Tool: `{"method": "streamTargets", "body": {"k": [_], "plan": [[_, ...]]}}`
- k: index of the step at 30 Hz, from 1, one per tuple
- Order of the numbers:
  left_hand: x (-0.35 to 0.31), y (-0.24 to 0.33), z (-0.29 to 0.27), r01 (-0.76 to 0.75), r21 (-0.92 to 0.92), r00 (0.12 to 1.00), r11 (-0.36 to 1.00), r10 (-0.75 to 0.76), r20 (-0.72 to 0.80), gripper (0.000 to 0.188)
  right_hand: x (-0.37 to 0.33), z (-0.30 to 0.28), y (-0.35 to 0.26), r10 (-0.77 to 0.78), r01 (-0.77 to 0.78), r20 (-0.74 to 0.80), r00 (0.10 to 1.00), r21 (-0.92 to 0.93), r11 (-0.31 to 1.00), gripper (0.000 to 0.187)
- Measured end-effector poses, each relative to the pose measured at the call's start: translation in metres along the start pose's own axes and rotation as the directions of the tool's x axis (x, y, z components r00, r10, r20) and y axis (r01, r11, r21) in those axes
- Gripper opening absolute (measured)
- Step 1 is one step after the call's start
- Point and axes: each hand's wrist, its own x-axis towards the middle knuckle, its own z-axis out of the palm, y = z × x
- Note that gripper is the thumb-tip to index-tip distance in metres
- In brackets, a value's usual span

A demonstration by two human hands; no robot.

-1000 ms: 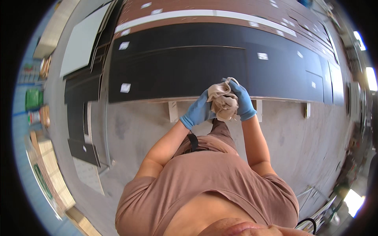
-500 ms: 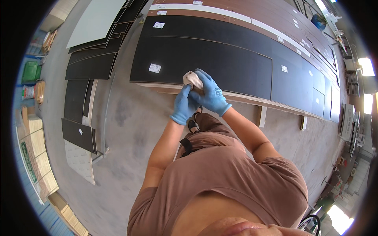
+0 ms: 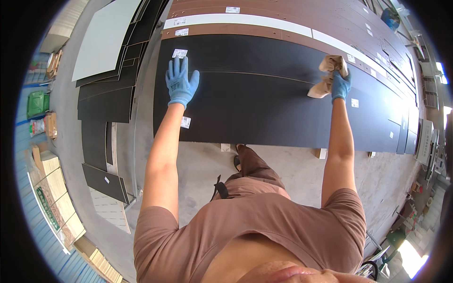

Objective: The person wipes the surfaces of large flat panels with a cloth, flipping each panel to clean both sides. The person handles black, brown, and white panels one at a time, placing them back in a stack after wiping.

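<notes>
Both my hands wear blue gloves and reach out over the wide black panels [image 3: 245, 108] in front of me. My left hand [image 3: 181, 87] has its fingers spread, at the panels' left end, just below a white label [image 3: 180, 53]. A second white label [image 3: 186, 122] lies by my left wrist. Far to the right, my right hand [image 3: 341, 86] grips a crumpled beige cloth [image 3: 322, 87], which bunches above the fingers and spreads onto the black surface. That hand's fingertips are partly hidden by the cloth.
Behind the black panels run a white strip [image 3: 245, 18] and brown boards [image 3: 283, 9] with labels. More dark boards [image 3: 106, 101] and a pale grey sheet [image 3: 106, 40] are stacked at the left. Wooden supports [image 3: 321, 153] show under the front edge, above the concrete floor [image 3: 203, 165].
My hands were together at the front edge around the bunched cloth. They have parted: the left went left and forward and opened, the right went right with the cloth, now more unfolded.
</notes>
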Motion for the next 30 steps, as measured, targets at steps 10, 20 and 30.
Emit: {"method": "streamTargets", "body": {"k": [10, 20, 30], "plan": [[0.013, -0.023, 0.043, -0.093, 0.031, 0.989, 0.995, 0.088, 0.115, 0.071, 0.012, 0.084, 0.032, -0.444, 0.342, 0.097, 0.891, -0.787, 0.514, 0.050], [0.018, -0.018, 0.037, -0.084, -0.013, 0.990, 0.996, 0.085, 0.112, 0.073, -0.204, 0.331, -0.115, -0.519, 0.727, 0.569, 0.638, -0.224, 0.649, 0.040], [0.019, -0.021, 0.037, -0.124, -0.064, 0.991, 0.990, 0.128, 0.047, 0.070, -0.210, 0.318, -0.108, -0.568, 0.814, 0.790, 0.231, 0.163, 0.558, 0.040]]}}
